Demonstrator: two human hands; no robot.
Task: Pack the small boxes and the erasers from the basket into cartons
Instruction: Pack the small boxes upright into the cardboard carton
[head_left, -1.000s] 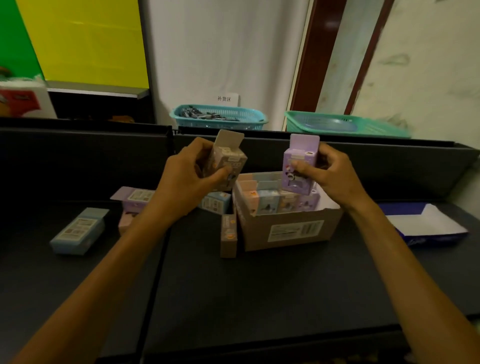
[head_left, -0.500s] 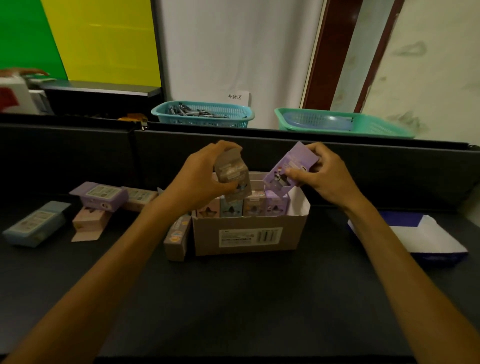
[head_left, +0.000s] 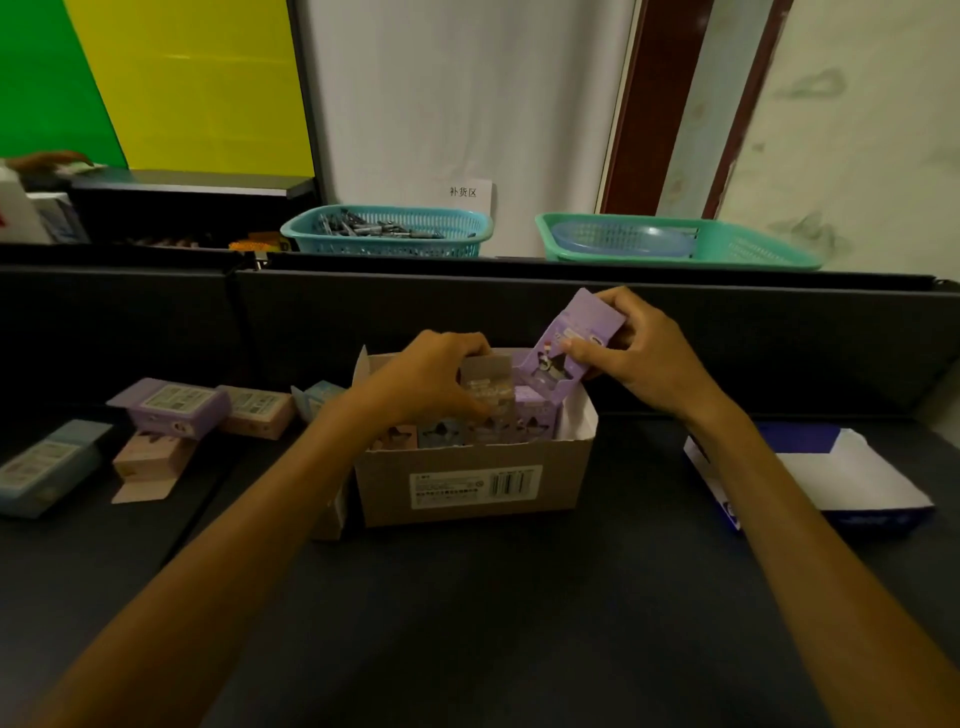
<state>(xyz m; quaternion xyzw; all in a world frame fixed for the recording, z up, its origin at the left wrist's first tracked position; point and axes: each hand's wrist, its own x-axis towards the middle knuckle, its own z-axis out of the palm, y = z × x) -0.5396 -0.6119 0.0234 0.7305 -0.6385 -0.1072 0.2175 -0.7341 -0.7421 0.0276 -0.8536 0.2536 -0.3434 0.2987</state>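
Observation:
An open brown carton (head_left: 467, 486) stands mid-table with a row of small boxes upright inside. My left hand (head_left: 426, 376) grips a beige small box (head_left: 488, 387) and holds it down inside the carton among the others. My right hand (head_left: 639, 358) holds a purple small box (head_left: 569, 345) tilted over the carton's right end, its lower edge touching the packed row. Loose small boxes lie to the left: a purple one (head_left: 171, 408), pink ones (head_left: 257, 410) (head_left: 148, 457) and a blue one (head_left: 44, 467).
A blue and white flat package (head_left: 810, 475) lies on the table to the right. Behind the dark partition (head_left: 156, 332) stand a teal basket (head_left: 387, 231) holding dark items and a green basket (head_left: 727, 244) with a plastic lid inside. Another small box (head_left: 330, 512) leans against the carton's left side.
My left hand has lowered the beige box from above the carton into it. My right hand has tipped the purple box and brought it down to the carton's right end.

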